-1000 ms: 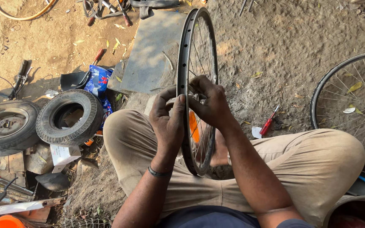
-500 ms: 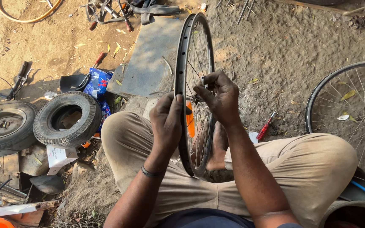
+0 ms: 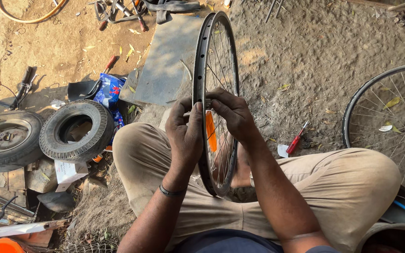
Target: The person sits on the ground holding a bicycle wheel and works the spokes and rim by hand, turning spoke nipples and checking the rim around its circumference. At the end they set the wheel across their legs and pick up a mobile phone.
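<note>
Bicycle wheel rim [image 3: 200, 56], black and spoked, upright between crossed legs in tan trousers [image 3: 352, 187], orange reflector [image 3: 210, 131] among the spokes. Left hand [image 3: 183, 133] and right hand [image 3: 233, 115] close together at the rim's near edge, fingertips pinching something small there, too small to identify. Small tyres [image 3: 76, 131] on dirt at left, red screwdriver [image 3: 297, 138] at right.

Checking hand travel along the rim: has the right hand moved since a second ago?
Yes. The right hand has climbed the wheel rim, ending farther from the knees.
</note>
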